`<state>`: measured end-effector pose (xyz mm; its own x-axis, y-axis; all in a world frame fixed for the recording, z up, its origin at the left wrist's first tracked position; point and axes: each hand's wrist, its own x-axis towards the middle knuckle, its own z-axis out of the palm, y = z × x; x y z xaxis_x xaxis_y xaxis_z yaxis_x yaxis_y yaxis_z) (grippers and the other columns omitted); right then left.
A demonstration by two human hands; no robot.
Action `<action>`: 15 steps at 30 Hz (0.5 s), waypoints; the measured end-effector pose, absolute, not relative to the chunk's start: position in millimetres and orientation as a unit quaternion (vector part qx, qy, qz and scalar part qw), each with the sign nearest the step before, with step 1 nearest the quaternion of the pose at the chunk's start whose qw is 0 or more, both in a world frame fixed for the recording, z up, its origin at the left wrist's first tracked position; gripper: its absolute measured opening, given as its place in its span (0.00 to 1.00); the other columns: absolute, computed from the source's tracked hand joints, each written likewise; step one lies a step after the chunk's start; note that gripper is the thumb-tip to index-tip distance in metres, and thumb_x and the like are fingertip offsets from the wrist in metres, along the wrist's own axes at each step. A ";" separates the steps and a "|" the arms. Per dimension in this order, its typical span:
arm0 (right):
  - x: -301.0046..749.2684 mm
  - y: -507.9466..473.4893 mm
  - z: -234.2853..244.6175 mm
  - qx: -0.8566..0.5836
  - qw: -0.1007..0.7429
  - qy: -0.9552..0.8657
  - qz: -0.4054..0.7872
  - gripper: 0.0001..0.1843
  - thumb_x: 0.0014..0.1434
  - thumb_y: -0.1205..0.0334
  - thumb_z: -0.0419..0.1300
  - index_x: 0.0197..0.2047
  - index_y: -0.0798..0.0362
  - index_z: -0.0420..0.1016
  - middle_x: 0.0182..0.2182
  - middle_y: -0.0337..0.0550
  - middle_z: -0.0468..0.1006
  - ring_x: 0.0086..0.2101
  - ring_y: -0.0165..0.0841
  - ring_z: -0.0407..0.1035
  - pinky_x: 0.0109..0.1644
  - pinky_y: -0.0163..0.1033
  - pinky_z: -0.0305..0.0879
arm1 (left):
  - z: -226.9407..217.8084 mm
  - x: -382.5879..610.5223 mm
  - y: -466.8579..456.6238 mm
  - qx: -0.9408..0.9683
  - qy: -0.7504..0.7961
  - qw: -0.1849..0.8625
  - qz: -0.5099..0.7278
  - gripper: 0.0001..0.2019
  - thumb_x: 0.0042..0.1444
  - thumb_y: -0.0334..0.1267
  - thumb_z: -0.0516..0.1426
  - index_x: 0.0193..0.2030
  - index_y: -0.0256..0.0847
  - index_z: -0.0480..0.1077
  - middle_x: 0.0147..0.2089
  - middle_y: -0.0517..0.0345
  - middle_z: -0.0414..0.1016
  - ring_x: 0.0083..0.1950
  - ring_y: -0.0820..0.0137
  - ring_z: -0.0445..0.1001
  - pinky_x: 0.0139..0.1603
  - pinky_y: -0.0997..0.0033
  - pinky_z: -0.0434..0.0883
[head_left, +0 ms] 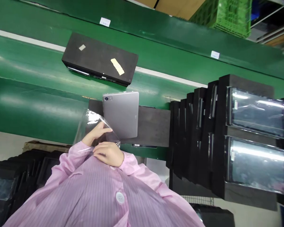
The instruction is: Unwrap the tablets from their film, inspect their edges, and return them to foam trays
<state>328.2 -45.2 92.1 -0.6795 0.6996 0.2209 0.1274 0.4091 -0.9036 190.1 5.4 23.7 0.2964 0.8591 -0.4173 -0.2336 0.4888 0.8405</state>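
My left hand (97,131) and my right hand (109,153) are close together in front of my chest, both closed on a clear plastic bag (90,124) that stands up crumpled between them. Just beyond the bag, a grey tablet (121,115) lies back side up, its camera lens at the upper left corner. It rests on a flat black foam tray (153,126) at the near edge of the green conveyor belt (33,94). Neither hand touches the tablet. My pink striped coat fills the bottom of the view.
Another black foam tray (99,58) with yellow tape sits farther out on the belt. At the right, upright black foam trays (203,132) hold bagged tablets (257,112). More dark trays (11,179) are stacked at the lower left. A green crate (227,14) is at the top right.
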 end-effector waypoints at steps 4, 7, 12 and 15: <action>328.5 -47.6 96.3 -0.259 0.283 -0.730 0.566 0.08 0.63 0.60 0.62 0.33 0.51 0.80 0.37 0.44 0.85 0.38 0.33 0.80 0.46 0.38 0.76 | 24.2 189.2 6.8 0.335 0.463 0.732 0.371 0.21 0.41 0.35 0.70 0.45 0.38 0.74 0.43 0.54 0.81 0.45 0.64 0.77 0.51 0.63 0.71; 339.0 -35.5 104.5 -0.315 0.352 -0.642 0.604 0.08 0.61 0.59 0.64 0.31 0.51 0.80 0.35 0.44 0.85 0.36 0.34 0.80 0.45 0.39 0.77 | 23.8 189.6 8.5 0.303 0.463 0.749 0.364 0.21 0.39 0.35 0.70 0.43 0.38 0.75 0.38 0.56 0.81 0.40 0.65 0.77 0.46 0.65 0.72; 386.9 5.7 109.2 -0.539 0.476 -0.453 0.527 0.12 0.56 0.52 0.66 0.29 0.51 0.78 0.31 0.44 0.83 0.34 0.36 0.78 0.43 0.43 0.76 | 25.6 191.1 11.0 0.246 0.462 0.765 0.374 0.24 0.36 0.35 0.71 0.42 0.38 0.73 0.38 0.55 0.82 0.41 0.64 0.78 0.47 0.63 0.72; 420.4 28.8 94.7 -0.650 0.473 -0.395 0.444 0.19 0.53 0.46 0.65 0.40 0.53 0.79 0.41 0.50 0.82 0.40 0.37 0.77 0.47 0.45 0.74 | 29.8 192.1 12.7 0.200 0.470 0.764 0.395 0.29 0.30 0.34 0.72 0.45 0.39 0.73 0.44 0.53 0.82 0.47 0.61 0.78 0.54 0.60 0.71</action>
